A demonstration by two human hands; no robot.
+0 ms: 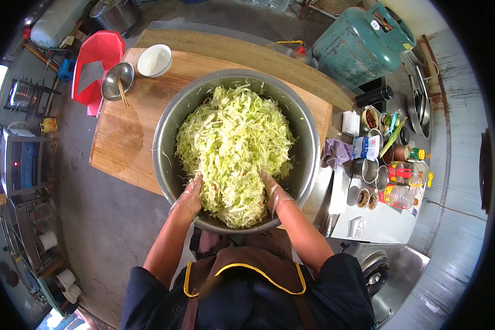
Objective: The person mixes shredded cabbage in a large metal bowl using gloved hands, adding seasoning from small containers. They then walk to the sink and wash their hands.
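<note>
A large steel basin (pixel 309 159) holds a tall heap of pale green shredded cabbage (pixel 239 129), with a few reddish specks in it. Both my hands are inside the basin at its near side, pressed into the heap from either side. My left hand (pixel 190 198) cups the cabbage on the left, fingers mostly buried in the shreds. On the right my right hand (pixel 275 192) holds it the same way, its fingers largely covered. Pale wet residue coats both hands and wrists.
The basin sits on a wooden board (pixel 124 135). Beyond its left side are a white bowl (pixel 154 60), a metal bowl (pixel 113 88) with chopsticks and a red plastic container (pixel 107 47). Bottles (pixel 399 196) and seasoning bowls crowd the right counter; a green gas cylinder (pixel 357 47) stands behind.
</note>
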